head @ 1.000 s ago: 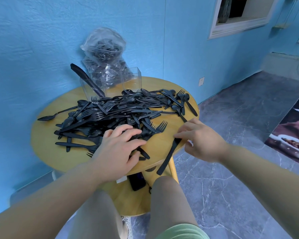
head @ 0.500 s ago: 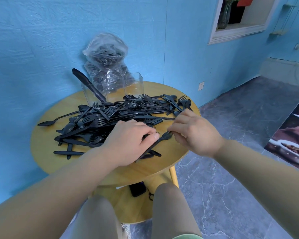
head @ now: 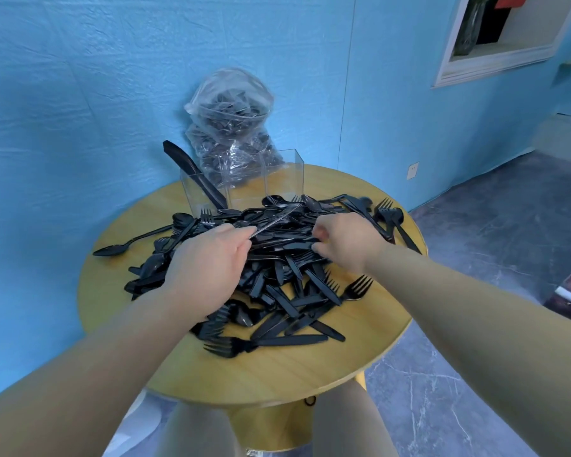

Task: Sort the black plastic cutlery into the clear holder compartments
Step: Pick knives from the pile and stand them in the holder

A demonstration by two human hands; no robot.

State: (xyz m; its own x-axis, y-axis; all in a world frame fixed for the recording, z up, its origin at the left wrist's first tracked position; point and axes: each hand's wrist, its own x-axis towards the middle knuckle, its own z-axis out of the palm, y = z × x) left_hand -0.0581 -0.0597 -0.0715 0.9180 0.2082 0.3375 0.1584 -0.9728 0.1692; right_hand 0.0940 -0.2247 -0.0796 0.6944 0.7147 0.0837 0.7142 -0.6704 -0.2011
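A heap of black plastic forks, knives and spoons (head: 287,291) covers the round wooden table (head: 310,367). Behind the heap stands the clear holder (head: 281,179); one black knife (head: 192,173) leans out of its left compartment. My left hand (head: 208,272) hovers over the heap's left side and pinches a black utensil (head: 274,222) that slants up toward the holder. My right hand (head: 343,242) lies on the heap's right side with its fingers curled among the pieces; what they hold is hidden.
A clear plastic bag (head: 231,130) full of more black cutlery leans on the blue wall behind the holder. A lone spoon (head: 126,244) lies at the table's left edge. My knees show under the near edge. Grey tiled floor spreads to the right.
Both hands have moved from the table's near edge further into the heap. My left hand now pinches a utensil raised toward the holder. The view has shifted closer.
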